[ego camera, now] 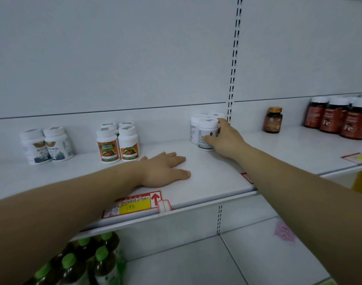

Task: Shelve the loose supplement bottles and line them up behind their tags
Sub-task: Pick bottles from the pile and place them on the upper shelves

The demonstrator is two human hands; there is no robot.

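Note:
My right hand [225, 138] grips a white supplement bottle [205, 132] standing at the front of a small cluster of white bottles [196, 124] on the white shelf [217, 182]. My left hand [165, 169] lies flat, palm down, on the shelf between that cluster and a group of orange-labelled white bottles [117, 142]. Two white bottles with dark blue labels [46, 146] stand further left. A red and yellow price tag [134, 204] sits on the shelf's front rail under my left forearm.
A single amber bottle [273, 120] and several dark red bottles marked Fe [340, 118] stand on the shelf section to the right, with another tag [357, 158] at its edge. Green-capped dark bottles [85, 262] fill the lower shelf at left. A pink tag [284, 231] lies lower right.

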